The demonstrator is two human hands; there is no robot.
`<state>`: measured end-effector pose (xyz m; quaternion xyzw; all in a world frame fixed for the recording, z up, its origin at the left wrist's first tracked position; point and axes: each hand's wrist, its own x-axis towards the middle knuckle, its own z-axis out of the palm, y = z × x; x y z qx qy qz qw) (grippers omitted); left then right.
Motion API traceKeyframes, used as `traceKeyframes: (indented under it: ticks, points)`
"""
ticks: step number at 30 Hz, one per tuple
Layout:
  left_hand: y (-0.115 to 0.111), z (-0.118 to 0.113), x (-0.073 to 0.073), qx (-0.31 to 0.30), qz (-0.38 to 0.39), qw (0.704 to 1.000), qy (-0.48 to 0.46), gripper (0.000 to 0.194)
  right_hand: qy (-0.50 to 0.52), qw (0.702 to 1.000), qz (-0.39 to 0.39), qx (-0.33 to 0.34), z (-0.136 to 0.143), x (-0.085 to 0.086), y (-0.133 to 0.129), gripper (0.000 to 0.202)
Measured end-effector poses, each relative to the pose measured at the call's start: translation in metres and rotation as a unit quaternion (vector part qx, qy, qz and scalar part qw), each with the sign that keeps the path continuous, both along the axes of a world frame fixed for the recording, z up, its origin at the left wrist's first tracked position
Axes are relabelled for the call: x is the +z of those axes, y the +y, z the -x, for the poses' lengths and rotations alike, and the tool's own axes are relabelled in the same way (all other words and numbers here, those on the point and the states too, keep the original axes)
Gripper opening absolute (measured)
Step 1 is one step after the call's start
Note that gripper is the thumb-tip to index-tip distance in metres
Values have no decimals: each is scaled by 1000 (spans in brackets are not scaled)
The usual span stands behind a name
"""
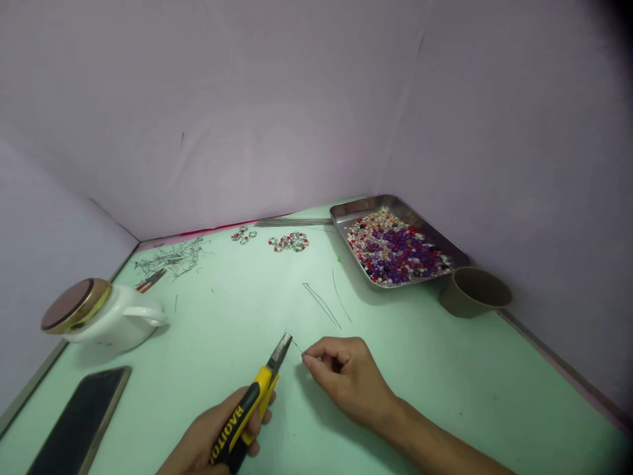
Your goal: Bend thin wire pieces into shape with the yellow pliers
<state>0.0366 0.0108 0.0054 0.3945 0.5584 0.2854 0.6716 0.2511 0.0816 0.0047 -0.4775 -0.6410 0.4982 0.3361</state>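
Note:
My left hand (217, 429) is wrapped round yellow-and-black pliers (250, 402), their jaws pointing up and away near the table's middle. Just right of them, my right hand (349, 376) pinches a short thin wire (298, 346) between thumb and forefinger. The wire's far end reaches the tip of the plier jaws; whether the jaws clamp it is too small to tell. Beyond my hands lie a bent wire (321, 305) and a curved one (341, 297). Small beaded rings (289, 242) with red and clear beads lie farther back, with a smaller group (243, 235) to their left.
A metal tray (368, 272) of mixed beads stands at the back right, beside a brown cup (475, 292). On the left are a lidded white mug (121, 323), a phone (82, 422), red-handled pliers (151, 281) and wire scraps (173, 257). Straight wires (294, 222) lie along the back.

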Motion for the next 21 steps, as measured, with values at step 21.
traceKeyframes:
  ticks: [21]
  points:
    - [-4, -3, 11, -49, -38, 996, 71, 42, -4, 1000, -24, 2, 1, 2, -2, 20]
